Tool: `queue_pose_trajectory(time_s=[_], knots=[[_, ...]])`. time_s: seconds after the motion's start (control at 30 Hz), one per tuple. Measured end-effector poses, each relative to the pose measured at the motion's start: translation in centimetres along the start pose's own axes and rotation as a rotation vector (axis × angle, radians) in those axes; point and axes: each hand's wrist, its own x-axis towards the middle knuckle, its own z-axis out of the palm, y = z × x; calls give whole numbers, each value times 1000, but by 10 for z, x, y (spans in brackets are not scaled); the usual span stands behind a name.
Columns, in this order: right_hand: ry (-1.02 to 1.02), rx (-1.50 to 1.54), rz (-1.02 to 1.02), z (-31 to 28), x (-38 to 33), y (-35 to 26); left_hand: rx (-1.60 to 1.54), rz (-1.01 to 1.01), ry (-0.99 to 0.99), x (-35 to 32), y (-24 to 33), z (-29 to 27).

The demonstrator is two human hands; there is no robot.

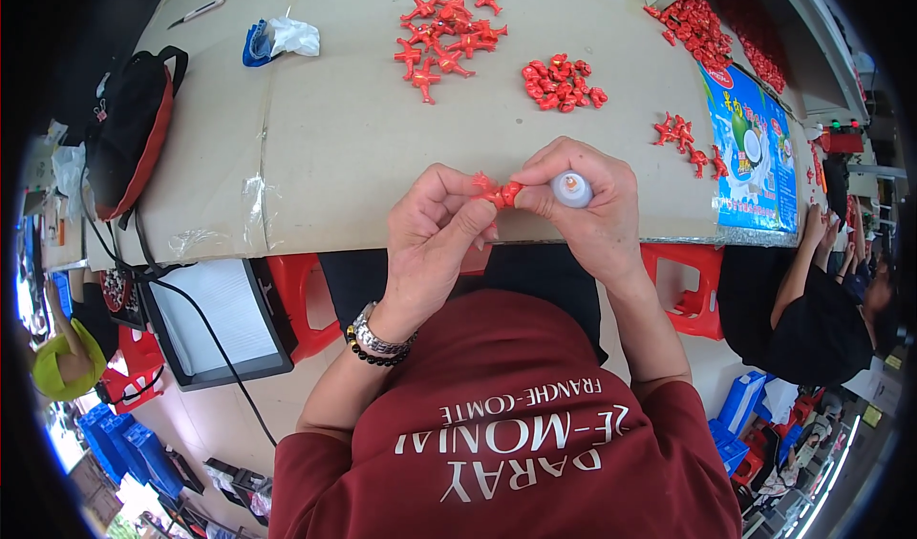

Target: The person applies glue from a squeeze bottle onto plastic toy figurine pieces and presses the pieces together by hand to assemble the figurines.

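Above the near edge of the table, my left hand (427,243) pinches a small red toy figure (489,190) between thumb and fingers. My right hand (604,216) presses a rounded red piece (512,193) against the figure's end with thumb and forefinger. A small whitish bottle (572,190) with a pale tip is also tucked in the right hand. Farther back lies a heap of red limbed figures (447,41). To its right sits a cluster of rounded red pieces (562,84). Several more red figures (674,130) lie farther right.
A black and red bag (143,128) lies at the left, with a crumpled tissue (292,37) and a pen (198,12) beyond. At right, a box of red pieces (695,28) stands behind a blue printed panel (753,152). Another person (798,300) sits to the right.
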Motion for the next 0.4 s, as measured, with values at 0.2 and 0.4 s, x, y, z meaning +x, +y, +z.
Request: queue_pose_trajectory(time_s=[0.2,0.4], knots=[[-5,188,106,6,5,11,41,-5,13,8,3,-1],[-23,266,119,37,25,11,205,22,146,5,15,-7]])
